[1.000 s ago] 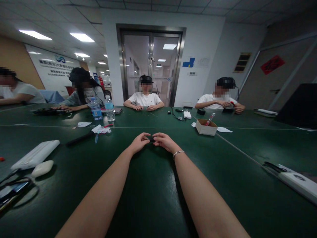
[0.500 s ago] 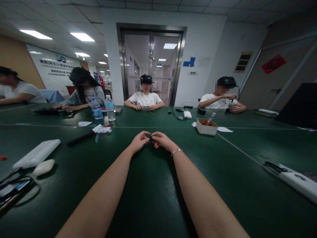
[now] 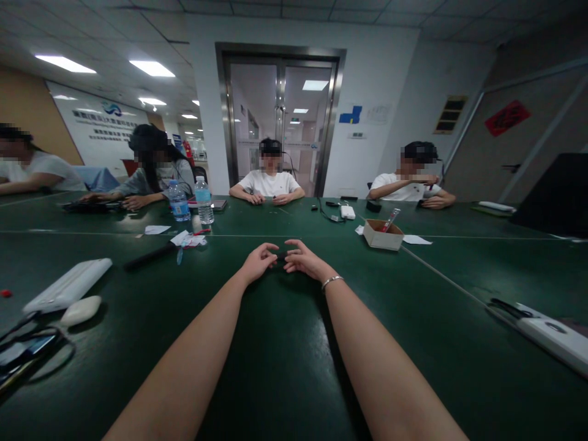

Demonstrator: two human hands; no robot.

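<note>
Both my arms stretch out over the dark green table (image 3: 285, 355). My left hand (image 3: 258, 261) and my right hand (image 3: 304, 260) meet fingertip to fingertip around a small dark object (image 3: 281, 258), which is mostly hidden by the fingers. Both hands pinch it just above the tabletop. A silver bracelet (image 3: 331, 281) sits on my right wrist.
A small cardboard box (image 3: 383, 236) with a red pen stands beyond my right hand. Two water bottles (image 3: 190, 201) and papers lie far left. A white case (image 3: 68, 285) and a white mouse (image 3: 80, 310) sit near left, another white device (image 3: 546, 334) near right. Several people sit across the table.
My hands stay together on the small dark object, with my fingers shifting slightly. The person at the far right has raised a hand toward their face.
</note>
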